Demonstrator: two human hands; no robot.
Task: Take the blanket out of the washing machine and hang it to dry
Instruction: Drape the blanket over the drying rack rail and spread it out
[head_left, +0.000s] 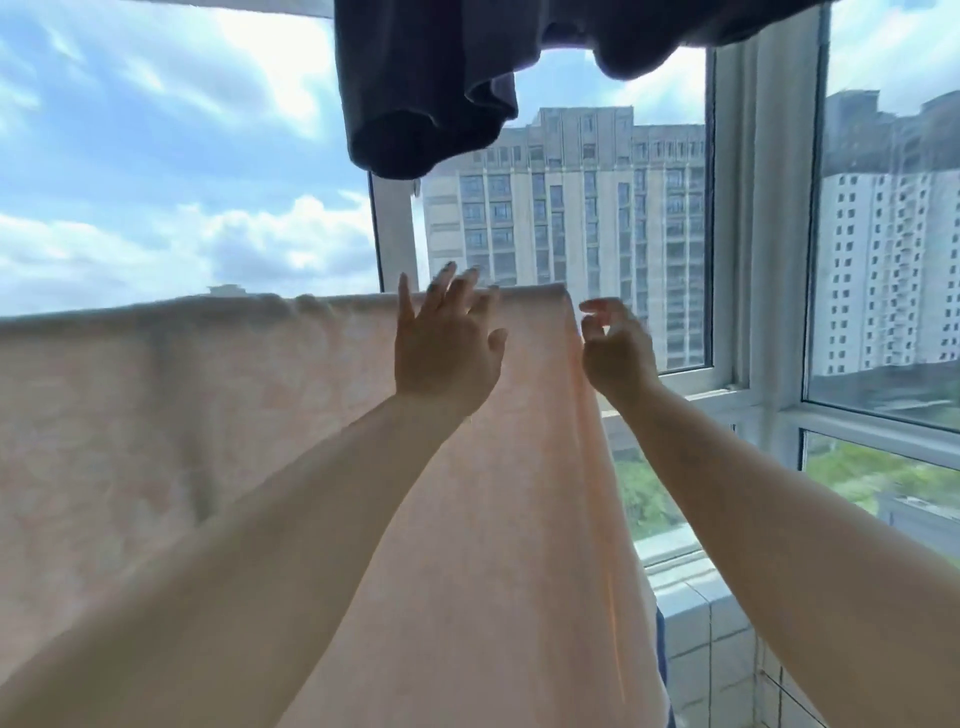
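A pale peach blanket (156, 415) hangs draped over a horizontal line that runs from the left edge to the middle of the view, and its cloth falls past the bottom of the frame. My left hand (441, 343) is raised in front of the blanket near its top right corner, fingers spread, holding nothing. My right hand (615, 351) hovers just right of the blanket's right edge with curled, parted fingers, and it grips nothing. The rod under the blanket's fold is hidden.
A dark garment (431, 88) hangs from above, over the blanket's right end. Behind is a white-framed window (727, 260) with apartment blocks outside. A tiled ledge (696, 608) runs below the window at the lower right.
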